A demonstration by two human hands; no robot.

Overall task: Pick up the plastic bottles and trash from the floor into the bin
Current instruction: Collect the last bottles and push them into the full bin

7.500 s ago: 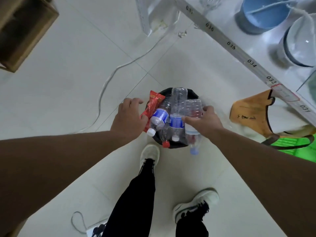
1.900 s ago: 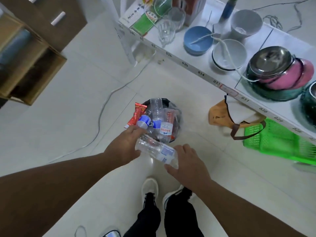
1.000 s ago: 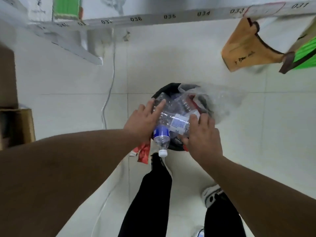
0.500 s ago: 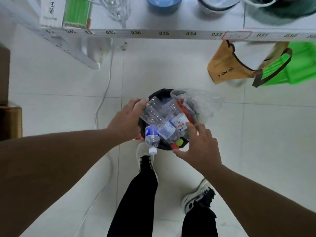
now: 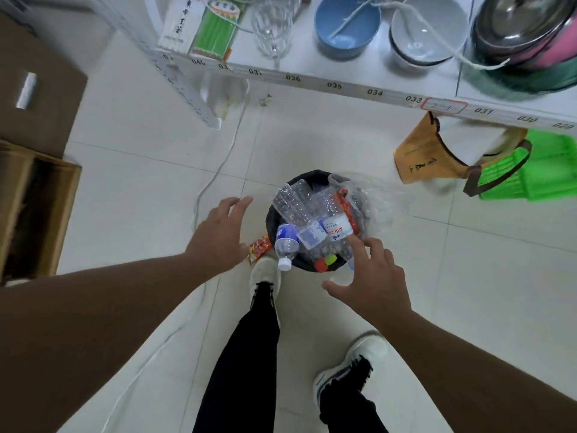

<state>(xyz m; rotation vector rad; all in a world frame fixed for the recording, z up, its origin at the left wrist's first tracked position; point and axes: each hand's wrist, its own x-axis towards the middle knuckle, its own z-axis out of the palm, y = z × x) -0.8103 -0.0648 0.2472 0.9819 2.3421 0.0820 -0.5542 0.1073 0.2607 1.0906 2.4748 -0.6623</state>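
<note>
The bin (image 5: 271,220) is mostly hidden under the heaped plastic bottles (image 5: 307,215) and a crumpled clear bag (image 5: 373,200); only its dark left and near rim shows. The left hand (image 5: 218,235) covers part of the red wrapper (image 5: 258,249) on the floor. On the far desk (image 5: 343,84), the steel pots (image 5: 524,35) are blurred and cut by the right edge. The green basket (image 5: 537,170) runs off the right edge.

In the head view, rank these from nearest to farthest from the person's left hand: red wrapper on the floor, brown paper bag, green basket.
Measured from the left hand:
1. Red wrapper, on the floor just right of it, beside the bin.
2. Brown paper bag, far right, under the shelf edge.
3. Green basket, beyond the bag.
</note>
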